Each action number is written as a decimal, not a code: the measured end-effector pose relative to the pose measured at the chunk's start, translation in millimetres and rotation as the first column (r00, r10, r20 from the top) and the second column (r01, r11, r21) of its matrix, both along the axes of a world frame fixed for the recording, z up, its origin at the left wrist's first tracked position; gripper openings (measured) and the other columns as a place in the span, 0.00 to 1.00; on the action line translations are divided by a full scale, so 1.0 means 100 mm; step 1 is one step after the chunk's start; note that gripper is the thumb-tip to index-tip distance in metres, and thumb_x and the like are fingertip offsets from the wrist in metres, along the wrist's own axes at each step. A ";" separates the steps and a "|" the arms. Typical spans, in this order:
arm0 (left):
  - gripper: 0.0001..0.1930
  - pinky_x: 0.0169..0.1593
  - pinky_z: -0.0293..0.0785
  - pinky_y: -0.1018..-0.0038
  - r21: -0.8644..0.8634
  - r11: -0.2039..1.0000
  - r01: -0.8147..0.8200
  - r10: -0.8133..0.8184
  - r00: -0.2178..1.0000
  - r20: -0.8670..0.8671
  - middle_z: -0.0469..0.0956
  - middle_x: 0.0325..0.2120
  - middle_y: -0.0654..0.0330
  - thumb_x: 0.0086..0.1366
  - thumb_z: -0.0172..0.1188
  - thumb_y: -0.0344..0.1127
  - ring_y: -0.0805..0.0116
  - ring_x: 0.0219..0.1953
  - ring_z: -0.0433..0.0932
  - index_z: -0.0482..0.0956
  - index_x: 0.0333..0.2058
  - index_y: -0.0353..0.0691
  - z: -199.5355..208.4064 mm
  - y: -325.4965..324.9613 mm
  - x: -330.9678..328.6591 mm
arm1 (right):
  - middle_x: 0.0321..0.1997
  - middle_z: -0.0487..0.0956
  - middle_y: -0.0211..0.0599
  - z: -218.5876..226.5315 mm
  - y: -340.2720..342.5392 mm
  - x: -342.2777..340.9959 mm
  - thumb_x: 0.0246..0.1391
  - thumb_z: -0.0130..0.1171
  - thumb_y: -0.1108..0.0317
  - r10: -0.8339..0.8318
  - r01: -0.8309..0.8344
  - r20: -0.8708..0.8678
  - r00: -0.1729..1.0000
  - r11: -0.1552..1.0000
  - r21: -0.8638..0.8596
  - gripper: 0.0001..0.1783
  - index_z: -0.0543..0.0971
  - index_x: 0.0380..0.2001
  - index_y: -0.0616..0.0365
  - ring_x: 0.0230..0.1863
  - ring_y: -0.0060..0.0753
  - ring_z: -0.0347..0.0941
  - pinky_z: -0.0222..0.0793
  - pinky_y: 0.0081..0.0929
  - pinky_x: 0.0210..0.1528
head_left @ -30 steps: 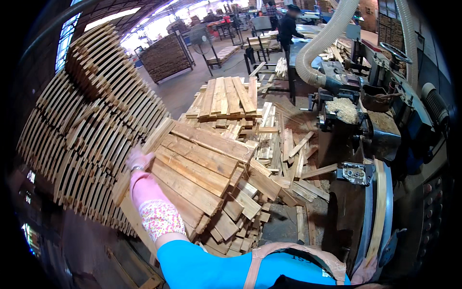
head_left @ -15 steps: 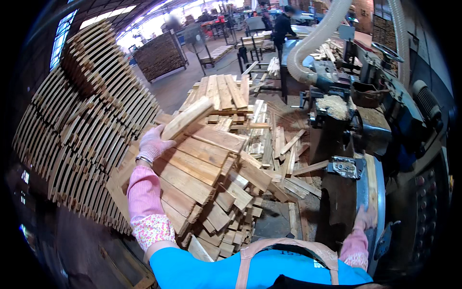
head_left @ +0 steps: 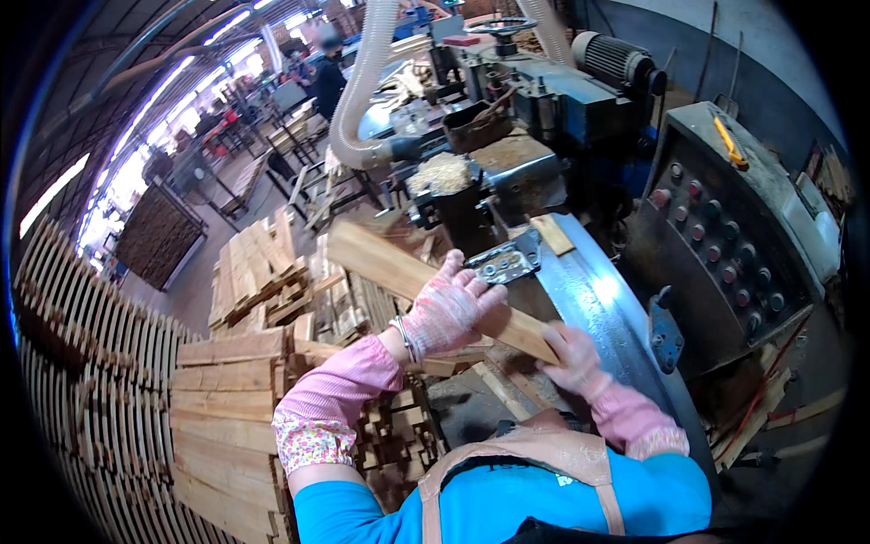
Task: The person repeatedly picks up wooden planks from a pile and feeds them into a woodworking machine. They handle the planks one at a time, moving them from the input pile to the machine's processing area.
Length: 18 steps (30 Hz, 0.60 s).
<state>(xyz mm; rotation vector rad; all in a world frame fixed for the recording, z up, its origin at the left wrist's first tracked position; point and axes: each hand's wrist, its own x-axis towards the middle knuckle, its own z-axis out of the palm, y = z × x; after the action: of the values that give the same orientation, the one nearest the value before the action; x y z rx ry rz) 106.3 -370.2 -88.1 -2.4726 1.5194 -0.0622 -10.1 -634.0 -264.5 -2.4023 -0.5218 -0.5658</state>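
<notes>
A long wooden board (head_left: 385, 258) slants across in front of me, its far end up to the left and its near end by the machine table. My left hand (head_left: 450, 308), in a pale pink glove, grips it near the middle. My right hand (head_left: 575, 363), gloved and slightly blurred, is closed around the near end. The curved steel machine table (head_left: 603, 304) lies just right of the board. On it, the end of another wood piece (head_left: 551, 234) sticks out from the machine, beside a metal guide block (head_left: 509, 260).
Stacked boards (head_left: 227, 417) stand at the left, beside a tall pile of slats (head_left: 100, 399). A control panel (head_left: 716, 236) with several buttons stands to the right, with a yellow knife (head_left: 728, 143) on top. Ahead are wood shavings (head_left: 441, 174), a dust hose (head_left: 358, 118) and another person (head_left: 328, 77).
My left hand has brought the board from the stack rightward to the machine. My right hand has left the wood on the table and taken the board's near end. The view has turned right.
</notes>
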 end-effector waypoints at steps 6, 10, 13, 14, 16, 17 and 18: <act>0.42 0.77 0.50 0.47 -0.250 0.953 -0.172 0.183 0.983 0.022 0.72 0.63 0.52 0.57 0.74 0.53 0.52 0.68 0.69 0.68 0.68 0.47 0.01 0.23 0.15 | 0.60 0.75 0.50 -0.71 -0.99 -1.86 0.38 0.78 0.57 -0.603 0.551 -0.373 0.705 0.797 -0.247 0.41 0.76 0.59 0.53 0.58 0.63 0.72 0.69 0.52 0.58; 0.41 0.75 0.56 0.49 -0.243 0.835 -0.495 0.517 0.855 0.035 0.71 0.64 0.50 0.57 0.75 0.49 0.51 0.67 0.69 0.70 0.67 0.46 0.16 0.94 0.06 | 0.67 0.69 0.52 -1.12 -1.21 -1.78 0.46 0.74 0.55 -0.775 0.688 -0.205 0.598 0.628 -0.364 0.42 0.73 0.66 0.50 0.64 0.63 0.65 0.62 0.58 0.64; 0.41 0.71 0.62 0.54 -0.388 0.690 -0.611 0.680 0.730 0.062 0.75 0.60 0.50 0.55 0.76 0.50 0.49 0.65 0.70 0.71 0.66 0.47 0.15 1.64 0.00 | 0.68 0.69 0.49 -1.48 -1.30 -0.84 0.52 0.72 0.53 -0.776 0.734 -0.061 0.628 0.616 -0.287 0.42 0.70 0.69 0.48 0.66 0.60 0.65 0.61 0.55 0.68; 0.41 0.70 0.64 0.55 -0.423 0.627 -0.654 0.733 0.679 0.037 0.74 0.60 0.50 0.54 0.76 0.49 0.48 0.65 0.71 0.71 0.66 0.47 0.20 1.84 -0.07 | 0.67 0.70 0.50 -1.53 -1.24 -0.43 0.53 0.71 0.52 -0.778 0.741 -0.036 0.628 0.611 -0.280 0.42 0.69 0.70 0.47 0.66 0.60 0.66 0.62 0.54 0.68; 0.40 0.67 0.67 0.56 -0.462 0.529 -0.711 0.832 0.541 0.120 0.75 0.61 0.49 0.54 0.76 0.48 0.48 0.65 0.71 0.72 0.65 0.47 0.29 2.29 -0.26 | 0.68 0.71 0.47 -1.53 -1.12 0.39 0.56 0.69 0.49 -0.759 0.730 -0.023 0.651 0.633 -0.258 0.42 0.67 0.72 0.43 0.66 0.57 0.66 0.64 0.51 0.67; 0.40 0.67 0.69 0.56 -0.461 0.467 -0.755 0.874 0.474 0.108 0.75 0.61 0.48 0.55 0.76 0.48 0.48 0.64 0.72 0.72 0.65 0.47 0.38 2.53 -0.32 | 0.69 0.70 0.43 -1.49 -1.05 0.73 0.56 0.68 0.46 -0.756 0.721 -0.062 0.652 0.643 -0.258 0.42 0.67 0.72 0.42 0.67 0.54 0.67 0.64 0.51 0.66; 0.40 0.66 0.70 0.57 -0.460 0.407 -0.789 0.906 0.413 0.094 0.75 0.61 0.48 0.56 0.76 0.49 0.48 0.63 0.73 0.72 0.66 0.47 0.47 2.79 -0.39 | 0.69 0.69 0.41 -1.46 -1.02 0.96 0.55 0.69 0.46 -0.752 0.714 -0.086 0.654 0.651 -0.258 0.45 0.64 0.73 0.41 0.67 0.52 0.66 0.65 0.50 0.65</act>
<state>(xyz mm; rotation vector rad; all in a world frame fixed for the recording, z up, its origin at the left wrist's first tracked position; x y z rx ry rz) 67.0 -91.7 -40.6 -2.9898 -0.0989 -0.5738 86.1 -736.2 -411.0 -2.7839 0.5762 -0.6224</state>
